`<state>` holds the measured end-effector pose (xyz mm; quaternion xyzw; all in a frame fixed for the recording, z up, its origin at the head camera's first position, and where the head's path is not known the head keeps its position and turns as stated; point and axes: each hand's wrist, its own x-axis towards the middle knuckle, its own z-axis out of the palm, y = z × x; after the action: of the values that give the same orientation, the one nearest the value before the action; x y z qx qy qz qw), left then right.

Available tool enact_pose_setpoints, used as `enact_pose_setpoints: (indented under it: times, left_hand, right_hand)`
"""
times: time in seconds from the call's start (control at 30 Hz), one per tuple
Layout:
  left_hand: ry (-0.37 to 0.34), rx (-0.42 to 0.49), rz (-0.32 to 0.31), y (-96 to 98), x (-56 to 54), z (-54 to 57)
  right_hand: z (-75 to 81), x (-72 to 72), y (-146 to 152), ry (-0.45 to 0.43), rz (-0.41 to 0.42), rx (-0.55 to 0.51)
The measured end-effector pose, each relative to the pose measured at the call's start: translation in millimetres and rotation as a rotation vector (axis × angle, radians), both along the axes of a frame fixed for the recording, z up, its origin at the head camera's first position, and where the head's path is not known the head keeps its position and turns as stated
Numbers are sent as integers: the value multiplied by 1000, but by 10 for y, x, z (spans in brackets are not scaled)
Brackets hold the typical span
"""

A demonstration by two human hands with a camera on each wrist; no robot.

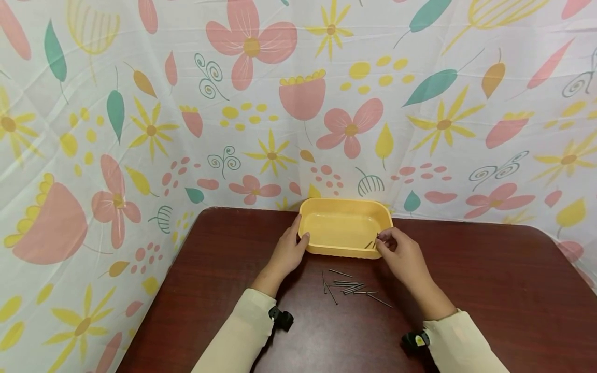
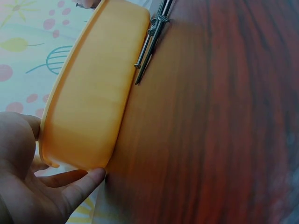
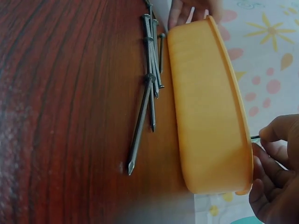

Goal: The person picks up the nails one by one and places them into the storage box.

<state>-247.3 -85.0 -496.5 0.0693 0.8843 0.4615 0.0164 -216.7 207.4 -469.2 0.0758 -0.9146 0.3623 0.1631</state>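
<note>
Yellow tray (image 1: pixel 340 252), one, upright on the bench (image 1: pixel 489 290); left hand (image 1: pixel 285 253) grasping its left end; right hand (image 1: pixel 403 255) pinching a single nail (image 3: pixel 255 137) at the right end of the rim; nails in the tray (image 1: pixel 368 245), a few, at the near right corner; loose nails (image 1: pixel 347 282), a larger lot, heaped on the bench before the tray; progress, by judgement, early: few nails inside, most left outside.

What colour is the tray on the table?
The tray is yellow, seen best in the head view, which shows its rim and inside.
</note>
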Motion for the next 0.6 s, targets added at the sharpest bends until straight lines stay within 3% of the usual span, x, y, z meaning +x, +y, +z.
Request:
enact_pose_setpoints:
  times: [0.33, 0.6]
  left_hand:
    - [-9, 2, 1, -1, -7, -8]
    - [-4, -13, 7, 3, -17, -24]
  right_hand:
    - [-43, 9, 9, 71, 24, 47]
    - [-61, 14, 19, 67, 36, 63]
